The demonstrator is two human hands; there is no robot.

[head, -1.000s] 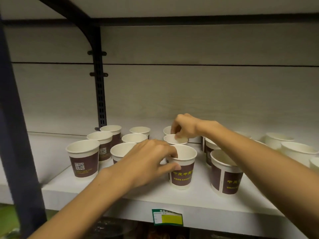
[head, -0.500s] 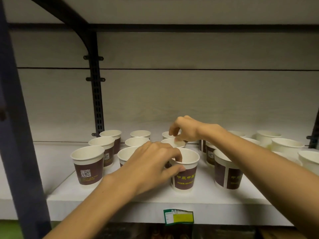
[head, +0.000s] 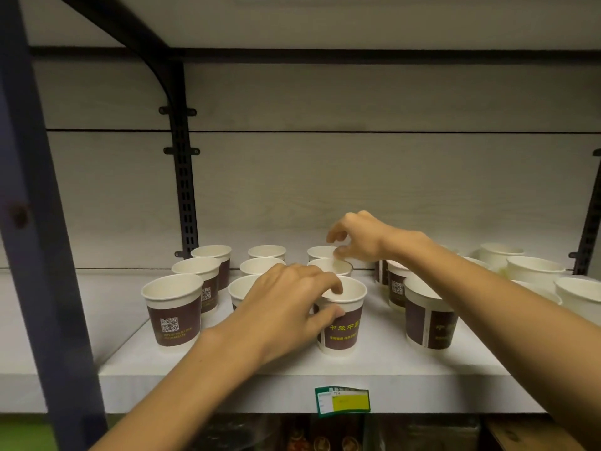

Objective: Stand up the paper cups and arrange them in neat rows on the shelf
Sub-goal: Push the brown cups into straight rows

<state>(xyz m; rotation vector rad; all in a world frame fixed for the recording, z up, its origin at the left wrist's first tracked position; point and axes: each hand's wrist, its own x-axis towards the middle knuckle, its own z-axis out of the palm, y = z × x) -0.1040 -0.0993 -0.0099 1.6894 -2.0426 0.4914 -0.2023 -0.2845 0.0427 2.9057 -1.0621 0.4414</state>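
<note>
Right now we have both hands among the paper cups on the white shelf (head: pixel 227 382). Our left hand (head: pixel 286 307) grips the front cup (head: pixel 341 323) of the third column, thumb on its brown band and a fingertip hooked over the rim. Our right hand (head: pixel 361 237) hangs curled over the cup behind it (head: pixel 335 266), thumb and forefinger at its rim; we cannot tell whether they pinch it or only touch it. To the left stand two upright columns, led by a cup with a QR code (head: pixel 172 312). Our left hand hides most of the second column's front cup (head: pixel 239 288). To the right, our forearm crosses over another brown-banded cup (head: pixel 429 315) and a loose cluster of white cups (head: pixel 533 271) near the back. A dark slotted upright (head: pixel 185 177) rises behind the left column, and a blue post (head: pixel 35 222) stands at the near left. A green and yellow price tag (head: pixel 343 401) is stuck on the shelf's front edge.
</note>
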